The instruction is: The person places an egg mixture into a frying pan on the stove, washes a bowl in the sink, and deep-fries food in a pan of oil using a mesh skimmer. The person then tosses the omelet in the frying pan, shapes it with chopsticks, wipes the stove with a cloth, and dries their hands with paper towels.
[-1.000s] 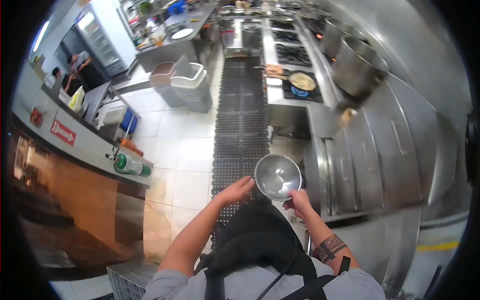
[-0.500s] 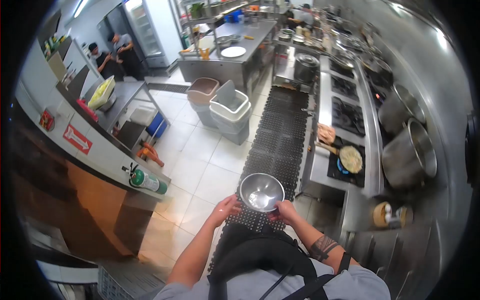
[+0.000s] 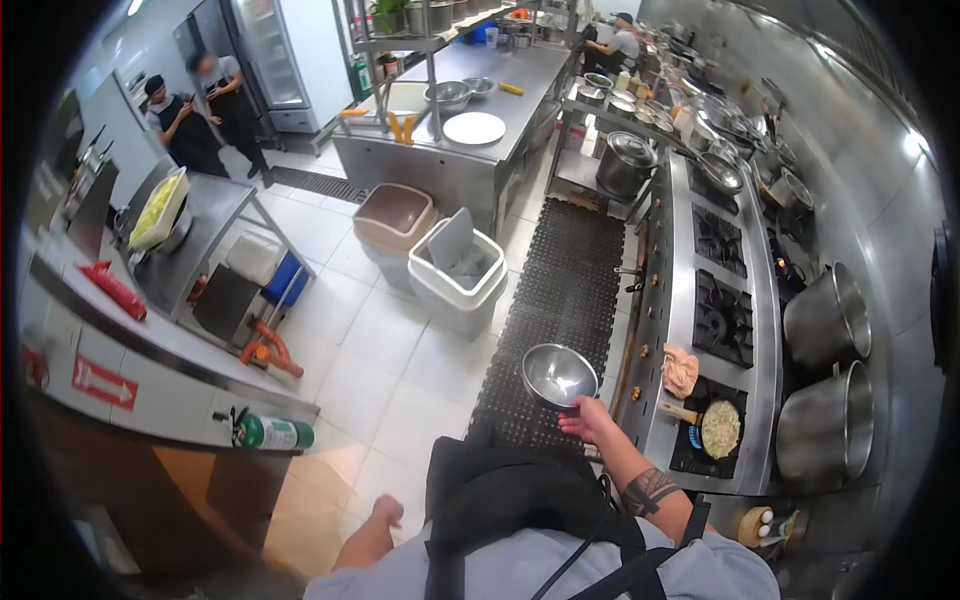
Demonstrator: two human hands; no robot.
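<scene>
A steel mixing bowl [image 3: 560,376] hangs over the black floor mat [image 3: 545,330], held at its near rim by my right hand [image 3: 587,420]. My left hand [image 3: 388,510] is low beside my apron, away from the bowl; its fingers are curled and small in view, so its grip is unclear. To the right, a frying pan [image 3: 720,430] with food in it sits over a blue flame on the stove [image 3: 680,330]. A pinkish cloth [image 3: 680,371] lies just behind the pan's handle.
Two bins [image 3: 455,285] stand left of the mat. A steel counter [image 3: 510,110] holds a white plate [image 3: 474,128]. Large pots [image 3: 825,425] line the right wall. Two people [image 3: 215,100] stand at the back left, another [image 3: 622,42] at the back.
My left hand has come away from the bowl and dropped toward my body. The bowl has shifted right with my right hand. The camera view has turned a little.
</scene>
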